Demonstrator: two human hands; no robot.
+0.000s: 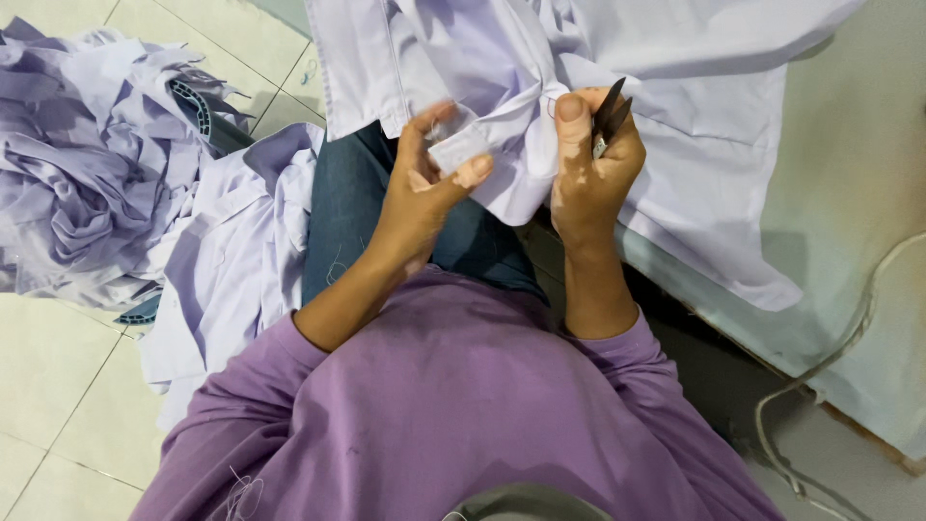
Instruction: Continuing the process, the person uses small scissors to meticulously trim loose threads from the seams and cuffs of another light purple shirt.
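Pale lilac cotton shirt (675,125): draped over the lap and the table (858,193) edge; cuff pinched in the left hand (424,183). Small black thread snips (608,118) clamped in the right hand (588,164), blades pointing up-right, just right of the cuff.

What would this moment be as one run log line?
left hand: pinches shirt cuff | right hand: holds snips, grips shirt | pile: on floor, person's left

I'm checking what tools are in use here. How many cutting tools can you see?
1. A small dark thread snip sits in the right hand, blades pointing up, beside the pale lilac shirt that the left hand pinches. Others may be hidden under the heap of garments.
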